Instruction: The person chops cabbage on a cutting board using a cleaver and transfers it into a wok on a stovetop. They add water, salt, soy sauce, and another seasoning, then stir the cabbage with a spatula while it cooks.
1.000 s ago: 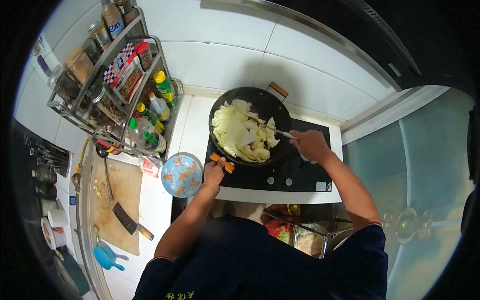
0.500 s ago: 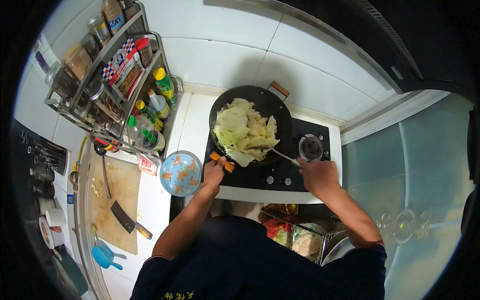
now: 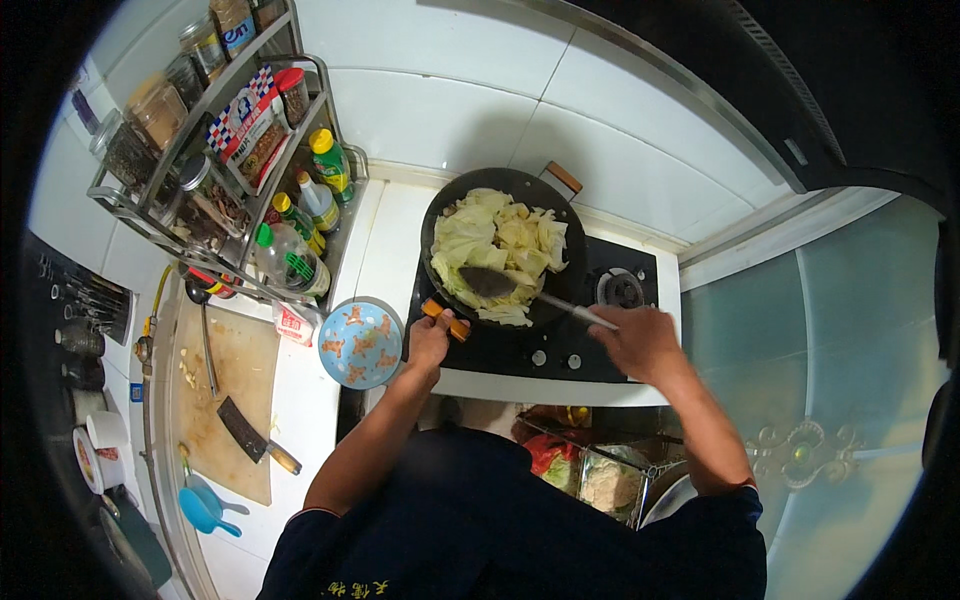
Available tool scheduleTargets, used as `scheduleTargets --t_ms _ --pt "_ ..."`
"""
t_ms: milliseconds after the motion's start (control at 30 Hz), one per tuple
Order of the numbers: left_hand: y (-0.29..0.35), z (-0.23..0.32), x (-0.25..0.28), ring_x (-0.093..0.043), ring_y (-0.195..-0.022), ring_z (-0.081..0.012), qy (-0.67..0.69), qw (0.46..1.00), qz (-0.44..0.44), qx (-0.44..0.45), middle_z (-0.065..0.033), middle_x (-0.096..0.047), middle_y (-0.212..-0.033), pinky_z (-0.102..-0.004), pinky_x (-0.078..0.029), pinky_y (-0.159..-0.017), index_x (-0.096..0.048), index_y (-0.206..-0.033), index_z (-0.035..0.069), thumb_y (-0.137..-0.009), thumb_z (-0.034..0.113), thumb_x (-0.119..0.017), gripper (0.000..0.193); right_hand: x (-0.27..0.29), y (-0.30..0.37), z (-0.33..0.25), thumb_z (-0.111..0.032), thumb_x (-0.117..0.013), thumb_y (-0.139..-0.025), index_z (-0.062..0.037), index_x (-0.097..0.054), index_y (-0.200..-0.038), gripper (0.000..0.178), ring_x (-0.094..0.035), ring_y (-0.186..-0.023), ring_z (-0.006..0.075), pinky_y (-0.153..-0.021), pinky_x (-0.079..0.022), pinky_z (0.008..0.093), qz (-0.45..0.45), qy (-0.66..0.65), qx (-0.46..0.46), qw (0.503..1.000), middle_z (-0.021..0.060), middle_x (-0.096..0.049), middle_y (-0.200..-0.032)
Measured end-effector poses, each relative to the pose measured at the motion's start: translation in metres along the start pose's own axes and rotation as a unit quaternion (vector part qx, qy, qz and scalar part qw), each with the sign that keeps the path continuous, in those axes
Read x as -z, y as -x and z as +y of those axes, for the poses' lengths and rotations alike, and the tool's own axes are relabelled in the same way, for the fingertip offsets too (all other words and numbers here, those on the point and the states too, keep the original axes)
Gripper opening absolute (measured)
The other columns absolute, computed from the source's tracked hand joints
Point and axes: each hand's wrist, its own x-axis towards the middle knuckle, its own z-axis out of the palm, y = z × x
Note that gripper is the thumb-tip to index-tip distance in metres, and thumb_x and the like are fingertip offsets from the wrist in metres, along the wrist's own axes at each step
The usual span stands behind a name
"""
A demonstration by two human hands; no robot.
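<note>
While I watch from my distant seat, the left hand (image 3: 430,345) is closed on the near wooden handle (image 3: 445,319) of the wok, its fingers wrapped and the thumb laid along it. The right hand (image 3: 640,340), a little blurred, is curled tightly around the end of the spatula (image 3: 575,309), whose broad dark blade lies over the near part of the cabbage; I cannot tell how firmly it presses.

The cabbage (image 3: 490,230) sits inside the wok (image 3: 572,240), on the left side of the stove (image 3: 510,355). I count the cutting as done: everything there is in loose pieces, and the cleaver (image 3: 242,430) lies on the board (image 3: 240,370). The stirring I judge to be partway, since broad pale leaves heap on the left, looking hardly wilted, beside yellower pieces on the right. I see no cabbage in the blue bowl (image 3: 360,343) beside the stove.

Farther off, the wok's other handle (image 3: 563,178) points toward the tiled wall (image 3: 440,120), untouched.
</note>
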Motion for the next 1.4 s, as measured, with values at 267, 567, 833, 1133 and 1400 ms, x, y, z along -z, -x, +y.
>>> scheduleTargets --t_ms 267,567,833,1133,1400 --pt "0.003 0.005 -0.001 -0.046 -0.061 -0.0100 -0.038 0.999 0.018 0.007 -0.0062 -0.076 -0.094 -0.0262 -0.040 -0.060 -0.067 -0.100 0.003 -0.104 0.033 -0.058 0.032 -0.089 -0.061 0.007 -0.029 -0.061 -0.096 -0.0100 -0.068 -0.102 0.021 -0.071 -0.081 0.0370 -0.071 -0.053 0.0528 -0.034 0.054 0.005 0.998 0.0149 -0.071 -0.080" --pt "0.009 0.007 -0.005 -0.053 -0.053 -0.0088 0.025 0.999 0.006 0.040 -0.0069 -0.076 -0.094 -0.0261 -0.042 -0.051 -0.064 -0.100 0.002 -0.105 0.030 -0.057 0.030 -0.031 -0.127 0.049 -0.031 -0.061 -0.095 -0.0133 -0.071 -0.111 0.025 -0.072 -0.085 0.0378 -0.077 -0.055 0.0511 0.092 0.111 -0.064 0.987 0.0126 -0.074 -0.087" --pt "0.005 -0.003 -0.004 -0.059 -0.057 -0.0107 0.045 0.999 -0.018 0.023 -0.0086 -0.075 -0.095 -0.0259 -0.046 -0.054 -0.063 -0.102 0.003 -0.103 0.035 -0.061 0.032 -0.089 -0.232 0.120 -0.032 -0.063 -0.095 -0.0080 -0.071 -0.121 0.037 -0.071 -0.090 0.0343 -0.077 -0.054 0.0497 -0.131 -0.082 -0.020 0.988 0.0168 -0.074 -0.091" --pt "0.008 -0.006 -0.011 -0.059 -0.055 -0.0112 0.096 0.995 0.022 0.015 -0.0093 -0.076 -0.095 -0.0266 -0.049 -0.055 -0.063 -0.102 0.003 -0.104 0.029 -0.059 0.026 -0.017 -0.139 0.073 -0.034 -0.063 -0.096 -0.0170 -0.064 -0.130 0.038 -0.071 -0.089 0.0336 -0.076 -0.054 0.0466 -0.057 0.143 0.104 0.983 0.0136 -0.073 -0.088" --pt "0.007 -0.001 -0.014 -0.057 -0.051 -0.0124 0.048 0.998 0.041 0.019 -0.0085 -0.075 -0.088 -0.0279 -0.046 -0.053 -0.066 -0.097 0.000 -0.105 0.030 -0.057 0.032 -0.023 -0.044 0.064 -0.031 -0.062 -0.097 -0.0152 -0.061 -0.133 0.039 -0.071 -0.077 0.0348 -0.064 -0.053 0.0475 -0.010 0.161 0.043 0.986 0.0126 -0.071 -0.078"
